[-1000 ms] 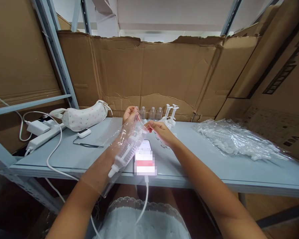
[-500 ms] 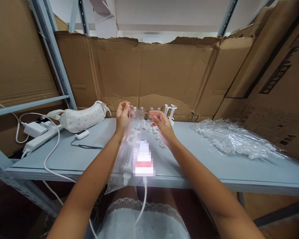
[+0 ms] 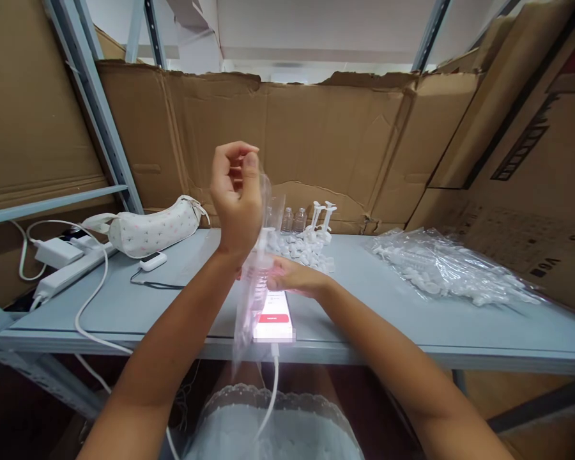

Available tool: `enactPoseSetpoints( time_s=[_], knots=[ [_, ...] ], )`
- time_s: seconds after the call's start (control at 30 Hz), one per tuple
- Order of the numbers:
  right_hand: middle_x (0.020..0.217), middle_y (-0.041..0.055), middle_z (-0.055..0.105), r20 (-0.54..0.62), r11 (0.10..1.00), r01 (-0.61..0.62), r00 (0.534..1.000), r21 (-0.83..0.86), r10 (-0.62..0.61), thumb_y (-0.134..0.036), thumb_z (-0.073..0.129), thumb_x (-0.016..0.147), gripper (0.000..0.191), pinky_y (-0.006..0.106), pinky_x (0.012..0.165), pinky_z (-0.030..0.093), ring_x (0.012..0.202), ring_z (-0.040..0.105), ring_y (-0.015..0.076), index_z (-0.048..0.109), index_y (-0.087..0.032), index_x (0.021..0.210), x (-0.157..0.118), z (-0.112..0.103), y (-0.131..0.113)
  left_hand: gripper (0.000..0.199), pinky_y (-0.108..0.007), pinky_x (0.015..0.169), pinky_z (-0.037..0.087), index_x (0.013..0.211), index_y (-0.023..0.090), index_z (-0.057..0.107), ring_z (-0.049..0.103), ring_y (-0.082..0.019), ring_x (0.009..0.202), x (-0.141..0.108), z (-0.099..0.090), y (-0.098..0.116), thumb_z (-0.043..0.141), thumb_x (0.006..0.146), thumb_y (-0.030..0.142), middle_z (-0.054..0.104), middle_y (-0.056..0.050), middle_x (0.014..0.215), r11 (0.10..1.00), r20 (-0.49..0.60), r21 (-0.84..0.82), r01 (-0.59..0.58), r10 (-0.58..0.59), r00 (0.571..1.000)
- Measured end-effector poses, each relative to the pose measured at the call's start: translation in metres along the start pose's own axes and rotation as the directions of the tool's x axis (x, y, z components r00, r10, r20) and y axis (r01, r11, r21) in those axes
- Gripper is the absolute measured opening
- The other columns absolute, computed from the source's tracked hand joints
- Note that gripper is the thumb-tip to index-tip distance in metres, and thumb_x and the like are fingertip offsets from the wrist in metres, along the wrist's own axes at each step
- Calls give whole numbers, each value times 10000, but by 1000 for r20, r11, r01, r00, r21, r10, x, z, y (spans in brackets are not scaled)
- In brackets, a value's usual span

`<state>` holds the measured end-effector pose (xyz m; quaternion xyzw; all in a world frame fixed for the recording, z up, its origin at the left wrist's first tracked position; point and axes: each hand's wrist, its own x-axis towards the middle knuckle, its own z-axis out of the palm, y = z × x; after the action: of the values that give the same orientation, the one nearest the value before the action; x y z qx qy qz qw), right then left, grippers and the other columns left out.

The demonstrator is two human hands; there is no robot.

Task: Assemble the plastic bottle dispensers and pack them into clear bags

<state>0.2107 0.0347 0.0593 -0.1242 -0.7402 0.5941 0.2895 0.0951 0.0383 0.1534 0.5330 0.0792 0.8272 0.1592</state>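
Note:
My left hand [image 3: 237,191] is raised above the shelf, fingers curled in toward the thumb, with nothing visible in them. Just right of its wrist hangs a clear plastic bag [image 3: 243,319], blurred by motion. Inside the bag is a ribbed clear tube-like part [image 3: 257,284] with white pieces. My right hand [image 3: 287,275] is closed around the bag at the ribbed part; its fingertips are partly hidden behind the plastic. Under the bag lies a lit phone [image 3: 275,313] at the shelf's front edge, a white cable [image 3: 275,370] plugged into it.
Behind my right hand are many small white caps [image 3: 306,249], clear little bottles [image 3: 299,220] and white plunger-like pieces [image 3: 326,217]. A bag of white parts [image 3: 450,268] lies right. A white pouch [image 3: 148,227], small white device [image 3: 153,260] and power strip [image 3: 76,271] sit left.
My left hand has risen from the bag's top edge, its fingers curling. My right hand has come down and left onto the bag, uncovering the caps and bottles behind.

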Motion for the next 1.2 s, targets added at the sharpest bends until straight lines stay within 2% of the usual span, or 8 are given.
enactPoseSetpoints(
  time_s=[0.13,0.27,0.4,0.5,0.7,0.87,1.1,1.2],
  knots=[
    [1060,96,686,38,998,-16,999,56,14,-466,791,692,648,402,925,493,1013,657,229,564,-197,1236,-3,-8,0,100,-224,660,438,844,273,650,567,-130,791,1,7,12,690,816,185,605,5,846,1000,74,-2,26,-26,997],
    [844,44,672,54,984,-55,997,168,46,-480,778,677,687,384,735,549,774,673,205,549,-174,1248,-18,-28,-10,214,-199,657,432,946,266,637,545,-98,754,18,-4,6,674,809,106,593,15,909,997,69,31,-74,71,995],
    [663,-3,595,-144,992,-12,989,122,29,-581,723,660,629,325,538,508,539,566,148,632,-146,1105,-37,-43,-28,253,-183,653,432,941,232,608,569,-93,775,34,-25,-3,686,778,55,550,27,827,999,-7,30,-12,12,1000],
    [631,1,580,-244,997,-53,967,60,66,-653,717,594,698,322,453,454,463,512,141,646,-126,1046,-48,-52,-34,257,-197,611,422,933,257,613,553,-98,706,39,-38,-9,755,749,148,522,37,730,998,79,50,-32,28,996],
    [647,12,625,-120,977,-182,974,111,195,-563,752,638,594,286,451,477,502,589,151,586,-130,1008,-60,-76,-22,341,-251,553,356,1083,277,591,538,-113,630,39,-58,-21,635,841,512,624,19,713,993,419,95,-74,27,908],
    [646,13,631,-108,975,-168,977,144,184,-544,685,707,465,266,467,473,507,584,130,572,-145,918,-63,-79,-24,511,-262,473,333,1080,242,630,483,-108,506,32,-75,-28,371,911,648,660,-24,678,989,506,149,-7,-70,860],
    [597,-1,614,-144,976,-182,970,116,198,-593,676,665,510,278,456,417,447,520,122,602,-155,916,-64,-79,-29,348,-231,437,398,1119,254,604,508,-95,478,26,-83,-27,673,823,423,637,4,667,958,547,273,85,-227,806],
    [592,7,595,-175,978,-201,962,55,208,-629,640,680,521,302,485,416,470,518,142,594,-161,905,-64,-81,-27,284,-230,477,450,1083,248,592,544,-98,495,24,-82,-28,672,829,346,598,26,625,955,492,287,77,-216,843]
  ],
)
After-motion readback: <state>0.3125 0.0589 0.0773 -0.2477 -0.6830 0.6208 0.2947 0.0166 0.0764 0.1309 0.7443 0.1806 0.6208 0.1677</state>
